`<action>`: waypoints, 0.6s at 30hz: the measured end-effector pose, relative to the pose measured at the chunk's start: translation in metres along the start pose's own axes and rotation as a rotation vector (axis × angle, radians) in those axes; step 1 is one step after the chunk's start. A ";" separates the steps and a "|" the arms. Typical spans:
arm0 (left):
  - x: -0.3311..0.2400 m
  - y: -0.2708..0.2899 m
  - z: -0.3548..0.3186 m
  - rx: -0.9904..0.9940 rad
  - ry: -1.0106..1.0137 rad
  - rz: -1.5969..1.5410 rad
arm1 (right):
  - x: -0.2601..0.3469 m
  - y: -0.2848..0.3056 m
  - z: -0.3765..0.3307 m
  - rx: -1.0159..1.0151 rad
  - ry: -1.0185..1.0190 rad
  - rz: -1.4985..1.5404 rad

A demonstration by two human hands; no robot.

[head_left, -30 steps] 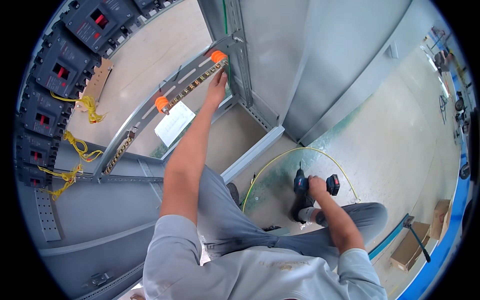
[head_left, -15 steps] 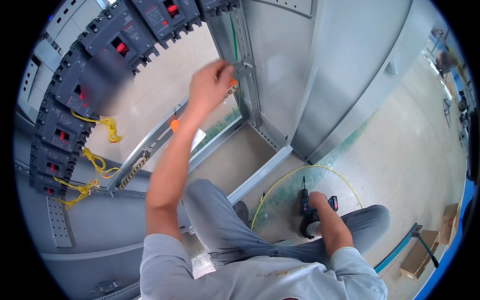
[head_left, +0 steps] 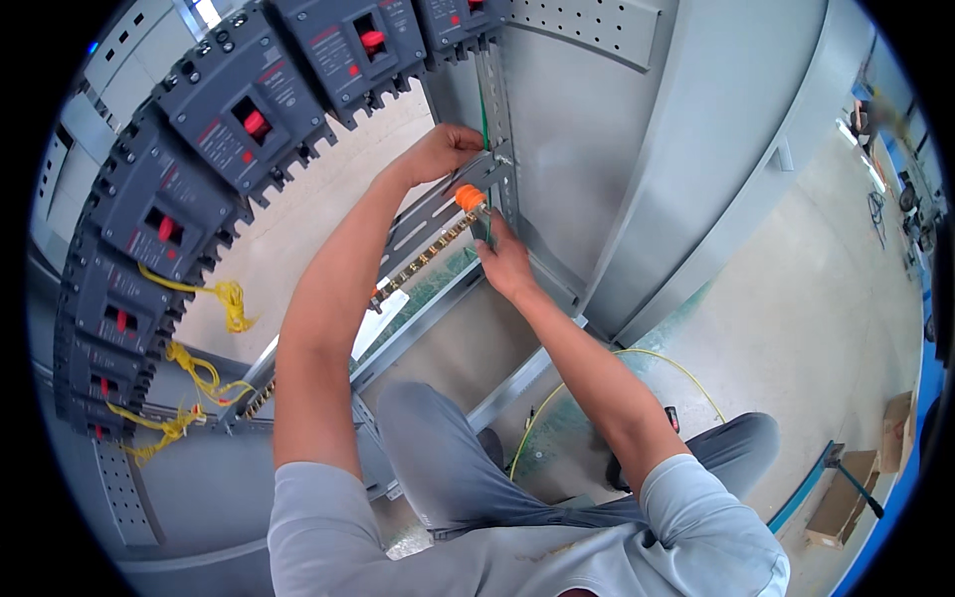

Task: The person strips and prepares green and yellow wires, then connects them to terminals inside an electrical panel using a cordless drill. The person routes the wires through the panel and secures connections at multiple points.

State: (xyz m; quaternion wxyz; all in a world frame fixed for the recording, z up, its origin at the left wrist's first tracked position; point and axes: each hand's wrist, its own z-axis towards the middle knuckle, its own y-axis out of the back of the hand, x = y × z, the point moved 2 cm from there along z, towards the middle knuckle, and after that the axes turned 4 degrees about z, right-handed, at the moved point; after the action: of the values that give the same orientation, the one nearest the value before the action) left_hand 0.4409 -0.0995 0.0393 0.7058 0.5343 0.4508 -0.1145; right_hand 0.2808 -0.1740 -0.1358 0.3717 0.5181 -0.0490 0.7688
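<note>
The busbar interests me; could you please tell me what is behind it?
Behind the busbar runs a slotted rail, with an orange insulator at the busbar's upper end. The left forearm covers the rail's middle stretch, so what lies there cannot be seen.

No text can be read clearly: the dark grey switches [head_left: 234, 95] carry lines of small red and pale print on their fronts, too tiny to make out here
</note>
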 end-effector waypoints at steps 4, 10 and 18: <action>0.005 0.008 -0.004 0.016 -0.026 -0.048 | 0.001 -0.023 0.015 -0.032 -0.093 0.118; 0.002 0.010 -0.009 0.001 0.006 -0.091 | 0.005 -0.030 0.027 -0.076 -0.231 0.264; 0.011 0.009 0.004 0.027 -0.040 -0.049 | 0.005 -0.038 0.040 -0.180 -0.192 0.285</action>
State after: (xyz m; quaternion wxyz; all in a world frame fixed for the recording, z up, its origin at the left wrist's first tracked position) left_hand 0.4548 -0.0955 0.0370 0.7043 0.5302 0.4480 -0.1488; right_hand 0.3341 -0.1621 -0.1249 0.2977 0.5417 -0.2257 0.7530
